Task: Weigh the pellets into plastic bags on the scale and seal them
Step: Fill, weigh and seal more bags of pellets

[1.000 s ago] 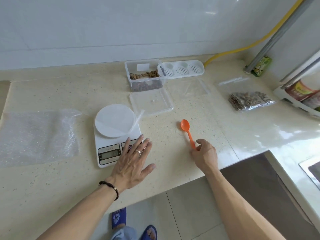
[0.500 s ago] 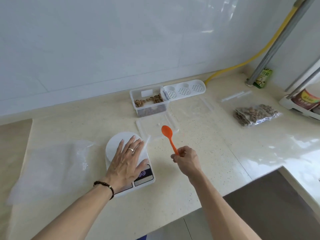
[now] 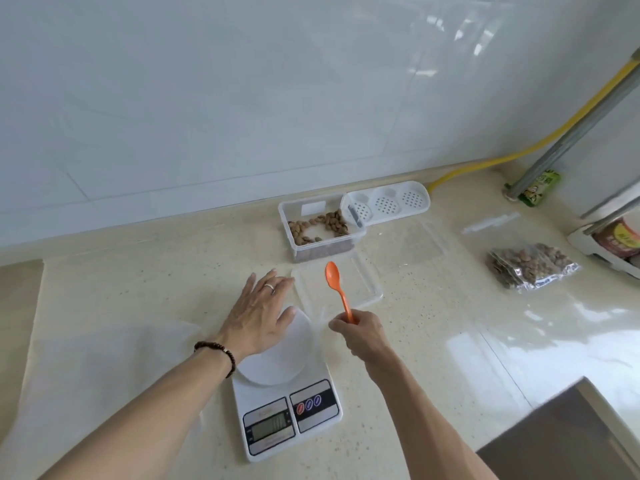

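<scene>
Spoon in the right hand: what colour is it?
Orange all over. The spoon shows best in the head view, held by its handle in the right hand.

**Hidden and unreadable**

The left hand covers the far part of the scale platform. The display digits are too blurred to read. The rack at right is cut off by the edge.

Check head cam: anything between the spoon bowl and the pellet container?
Head view: only the far edge of the clear lid lies between the orange spoon, held in the right hand, and the pellet container.
</scene>
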